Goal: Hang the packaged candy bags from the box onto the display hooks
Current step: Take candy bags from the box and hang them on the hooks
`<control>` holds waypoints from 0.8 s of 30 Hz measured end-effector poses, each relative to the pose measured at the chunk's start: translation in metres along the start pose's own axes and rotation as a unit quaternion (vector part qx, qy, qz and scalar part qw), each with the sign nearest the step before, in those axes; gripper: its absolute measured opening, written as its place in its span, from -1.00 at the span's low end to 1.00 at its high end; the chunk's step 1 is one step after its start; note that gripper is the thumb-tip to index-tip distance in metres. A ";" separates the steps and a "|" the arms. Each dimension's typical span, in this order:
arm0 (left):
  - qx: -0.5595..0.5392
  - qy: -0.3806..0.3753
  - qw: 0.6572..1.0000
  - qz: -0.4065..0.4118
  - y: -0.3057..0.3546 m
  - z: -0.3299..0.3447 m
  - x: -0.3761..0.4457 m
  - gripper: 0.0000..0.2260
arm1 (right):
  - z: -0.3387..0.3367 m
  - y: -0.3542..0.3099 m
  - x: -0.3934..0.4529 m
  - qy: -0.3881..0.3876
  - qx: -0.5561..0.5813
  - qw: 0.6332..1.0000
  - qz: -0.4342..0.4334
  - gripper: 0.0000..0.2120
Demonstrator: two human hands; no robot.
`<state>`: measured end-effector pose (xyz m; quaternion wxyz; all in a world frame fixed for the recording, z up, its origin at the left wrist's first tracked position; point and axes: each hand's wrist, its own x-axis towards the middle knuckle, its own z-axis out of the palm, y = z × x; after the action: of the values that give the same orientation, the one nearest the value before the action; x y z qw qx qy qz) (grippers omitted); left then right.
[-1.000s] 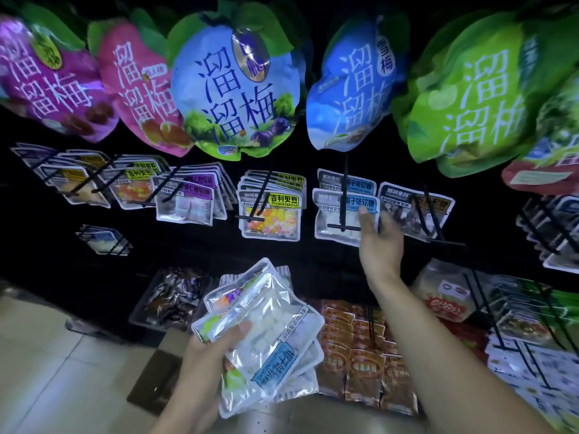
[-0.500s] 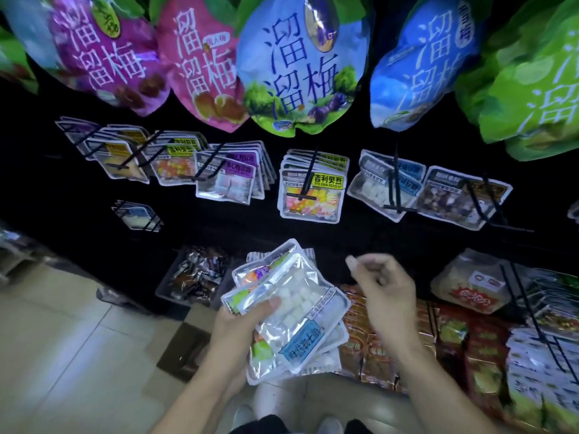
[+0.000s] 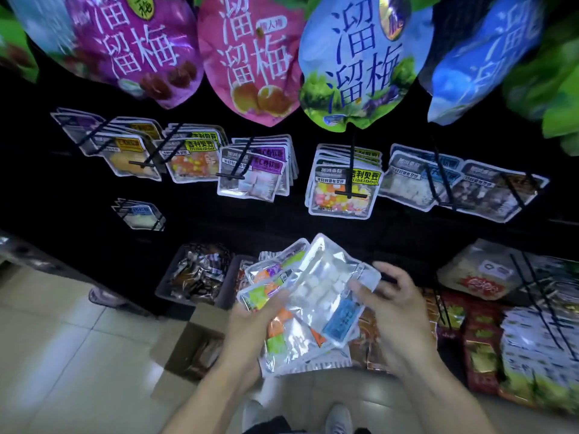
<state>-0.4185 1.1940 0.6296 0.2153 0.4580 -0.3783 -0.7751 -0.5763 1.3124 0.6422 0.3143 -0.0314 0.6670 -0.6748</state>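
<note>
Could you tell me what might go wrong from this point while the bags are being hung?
The left hand holds a fanned stack of candy bags; as the right hand pinches the top bag, looser ones might slip to the floor. The glossy top bag could also drag a neighbour out with it.

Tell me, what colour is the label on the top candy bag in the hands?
Blue, on a clear bag of white candy; the label shows in the head view.

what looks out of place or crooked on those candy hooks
One small candy bag hangs alone on a hook below the left end of the main row, apart from the full rows. The white-candy bags on the right hang tilted. Nothing looks spilled or torn.
</note>
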 end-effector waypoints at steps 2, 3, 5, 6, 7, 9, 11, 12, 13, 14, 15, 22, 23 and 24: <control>-0.005 -0.011 1.000 -0.012 0.000 -0.005 0.006 -0.54 | 0.000 -0.009 0.001 0.030 0.070 0.997 -0.015 -0.57; -0.001 -0.013 1.000 -0.017 -0.001 -0.007 0.009 -0.57 | 0.000 -0.015 0.001 0.040 0.091 0.995 -0.023 -0.60; 0.013 -0.012 1.000 -0.014 -0.003 -0.008 0.013 -0.51 | -0.004 -0.029 0.000 0.027 0.095 0.994 -0.044 -0.71; 0.023 -0.016 1.000 -0.012 -0.003 -0.008 0.014 -0.45 | -0.008 -0.035 0.001 0.000 0.076 0.996 -0.052 -0.77; 0.032 -0.024 0.999 -0.012 -0.004 -0.007 0.015 -0.43 | -0.011 -0.041 0.003 -0.039 0.036 0.997 -0.050 -0.80; 0.047 -0.043 0.998 -0.024 -0.005 -0.005 0.017 -0.47 | -0.014 -0.046 0.011 -0.127 -0.116 0.985 -0.027 -0.81; 0.068 -0.051 0.996 -0.038 -0.007 0.000 0.016 -0.36 | -0.009 -0.044 0.018 -0.178 -0.272 0.945 -0.034 -0.83; 0.079 -0.058 0.994 -0.039 -0.009 0.002 0.016 -0.28 | -0.006 -0.040 0.021 -0.179 -0.319 0.929 -0.051 -0.84; 0.097 -0.073 0.992 -0.036 -0.010 0.005 0.015 -0.25 | -0.001 -0.038 0.023 -0.172 -0.350 0.918 -0.071 -0.85; 0.110 -0.092 0.989 -0.034 -0.012 0.007 0.014 -0.30 | 0.002 -0.036 0.023 -0.168 -0.373 0.908 -0.089 -0.84; 0.117 -0.103 0.987 -0.035 -0.014 0.009 0.013 -0.44 | 0.004 -0.035 0.023 -0.170 -0.395 0.896 -0.107 -0.83; 0.125 -0.104 0.987 -0.019 -0.019 0.036 -0.002 -0.72 | -0.024 -0.021 0.020 -0.017 -0.364 0.913 -0.186 -0.62; 0.117 -0.100 0.988 -0.016 -0.019 0.038 -0.003 -0.67 | -0.034 -0.021 0.020 0.003 -0.314 0.937 -0.152 -0.61; 0.110 -0.091 0.990 -0.012 -0.018 0.041 -0.004 -0.62 | -0.044 -0.022 0.021 0.003 -0.267 0.958 -0.107 -0.60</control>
<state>-0.4520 1.2238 0.6291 0.1191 0.4110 -0.4741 -0.7695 -0.6217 1.3398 0.6503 0.2182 -0.1838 0.8166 -0.5017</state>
